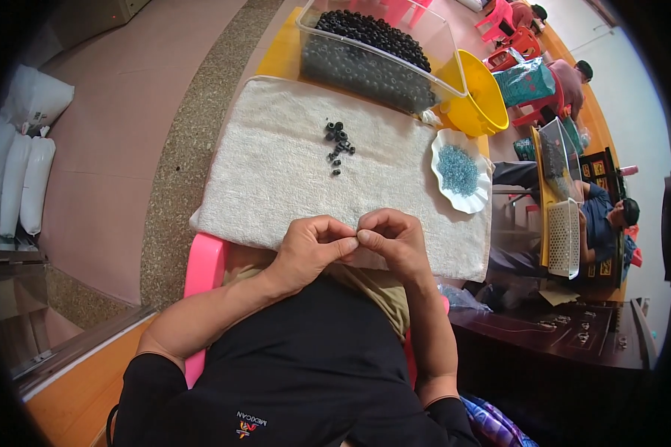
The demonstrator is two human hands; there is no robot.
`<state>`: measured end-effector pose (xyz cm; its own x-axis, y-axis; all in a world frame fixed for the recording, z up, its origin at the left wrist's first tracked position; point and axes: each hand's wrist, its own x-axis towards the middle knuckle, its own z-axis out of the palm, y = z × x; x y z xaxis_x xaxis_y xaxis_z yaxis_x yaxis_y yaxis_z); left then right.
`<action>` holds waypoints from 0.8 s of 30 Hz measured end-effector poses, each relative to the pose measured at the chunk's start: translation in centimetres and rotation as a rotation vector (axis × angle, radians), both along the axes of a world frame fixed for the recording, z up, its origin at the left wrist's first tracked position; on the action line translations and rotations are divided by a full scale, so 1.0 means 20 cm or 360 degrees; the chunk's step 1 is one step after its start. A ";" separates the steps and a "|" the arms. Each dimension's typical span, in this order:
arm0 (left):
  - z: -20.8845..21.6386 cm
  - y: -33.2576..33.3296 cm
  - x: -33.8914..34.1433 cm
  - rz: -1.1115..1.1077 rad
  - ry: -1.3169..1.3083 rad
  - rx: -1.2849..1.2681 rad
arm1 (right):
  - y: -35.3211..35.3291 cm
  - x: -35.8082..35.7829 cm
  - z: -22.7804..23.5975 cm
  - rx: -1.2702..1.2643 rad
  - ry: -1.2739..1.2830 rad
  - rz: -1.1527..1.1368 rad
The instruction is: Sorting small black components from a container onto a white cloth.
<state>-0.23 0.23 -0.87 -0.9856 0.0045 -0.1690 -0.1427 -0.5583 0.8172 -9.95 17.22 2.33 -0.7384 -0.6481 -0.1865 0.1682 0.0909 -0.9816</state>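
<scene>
Black shirt (298, 357), left hand (313, 246) and right hand (399, 242) in meeting pinches, contents unclear, over towel (276, 164)

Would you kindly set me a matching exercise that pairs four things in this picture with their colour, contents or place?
Column one:
1. Loose black beads
2. Scalloped dish
3. Bucket
4. Left hand and right hand

Column two:
A. Yellow
B. Fingertips close together over the near part of the white towel
C. Holds small blue beads
D. In a small cluster on the towel, beyond the hands

Right pairs: 1-D, 2-C, 3-A, 4-B
</scene>
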 end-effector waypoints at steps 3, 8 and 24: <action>-0.01 0.00 0.00 0.0012 -0.0029 0.0022 | -0.01 0.07 -0.03 0.0040 0.0267 -0.0192; -0.02 0.01 0.00 0.0046 -0.0050 0.0065 | -0.02 0.14 -0.04 0.0198 0.1034 -0.0191; 0.02 0.02 0.01 0.0179 -0.0141 0.0253 | -0.06 0.20 -0.06 0.0315 0.1810 -0.0302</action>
